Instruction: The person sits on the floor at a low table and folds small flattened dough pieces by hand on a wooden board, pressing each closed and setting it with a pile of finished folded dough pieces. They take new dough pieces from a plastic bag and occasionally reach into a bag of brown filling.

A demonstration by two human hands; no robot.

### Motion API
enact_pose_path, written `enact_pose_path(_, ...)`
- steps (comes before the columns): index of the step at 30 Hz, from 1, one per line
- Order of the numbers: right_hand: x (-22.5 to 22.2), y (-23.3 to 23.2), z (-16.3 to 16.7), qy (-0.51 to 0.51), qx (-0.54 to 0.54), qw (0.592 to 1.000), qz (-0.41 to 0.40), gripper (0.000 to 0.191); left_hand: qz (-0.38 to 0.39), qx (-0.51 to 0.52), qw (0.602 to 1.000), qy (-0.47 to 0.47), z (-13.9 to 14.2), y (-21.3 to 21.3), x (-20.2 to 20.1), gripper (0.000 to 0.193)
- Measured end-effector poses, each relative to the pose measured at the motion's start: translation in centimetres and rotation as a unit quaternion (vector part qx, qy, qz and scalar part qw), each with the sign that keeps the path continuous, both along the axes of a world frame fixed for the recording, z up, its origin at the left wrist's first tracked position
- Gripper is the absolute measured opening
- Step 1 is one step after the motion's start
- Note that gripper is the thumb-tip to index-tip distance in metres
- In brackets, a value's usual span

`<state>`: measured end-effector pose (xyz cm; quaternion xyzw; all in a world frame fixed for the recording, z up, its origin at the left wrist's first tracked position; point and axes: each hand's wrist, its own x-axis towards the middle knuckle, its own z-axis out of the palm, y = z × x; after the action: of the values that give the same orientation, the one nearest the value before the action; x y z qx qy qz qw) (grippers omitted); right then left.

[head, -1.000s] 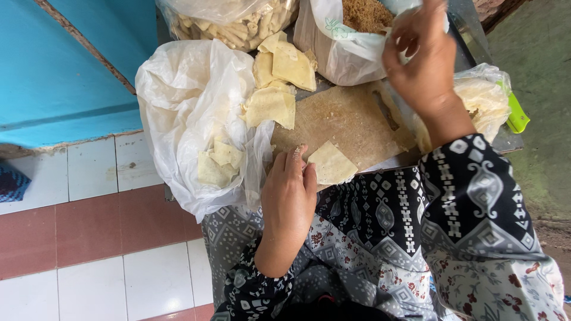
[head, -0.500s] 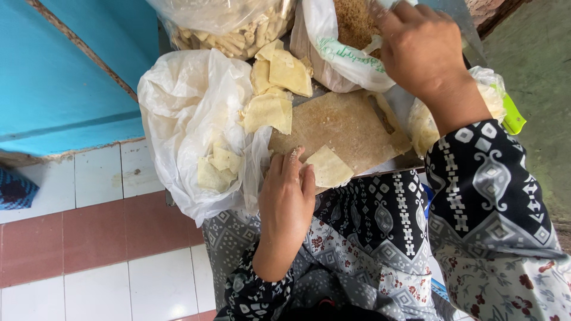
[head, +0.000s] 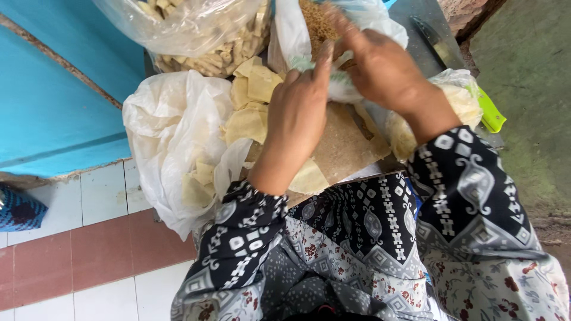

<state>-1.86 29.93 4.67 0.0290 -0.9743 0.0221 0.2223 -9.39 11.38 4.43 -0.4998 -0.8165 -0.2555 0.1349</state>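
Our left hand (head: 300, 113) lifted off the pale wafer sheet (head: 309, 177) near our lap, now raised to the white plastic bag (head: 345, 89) of brown crumbs, meeting our right hand (head: 380, 71), both gripping its edge.
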Motion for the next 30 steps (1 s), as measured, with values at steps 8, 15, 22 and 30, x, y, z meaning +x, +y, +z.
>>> enact_pose_path(8,-0.5,-0.2,-1.5,0.084,-0.070,0.994,0.023,0.062,-0.008,0.014,0.999,0.040,-1.7,-3.0,1.0,0.054)
enact_pose_path(15,0.3,2.2,-0.7,0.247,-0.132,0.959,-0.048,0.012,0.026,-0.047,0.998,0.024,-1.2,0.0,0.5,0.021)
enact_pose_path(22,-1.8,2.9,-1.7,0.263,-0.284,0.920,-0.051,0.011,0.029,0.018,0.999,-0.002,-1.3,-3.4,2.9,0.037)
enact_pose_path(30,-0.3,4.6,-1.0,0.291,-0.419,0.859,-0.036,0.009,0.120,-0.031,0.985,-0.121,-1.6,-11.1,6.5,0.023)
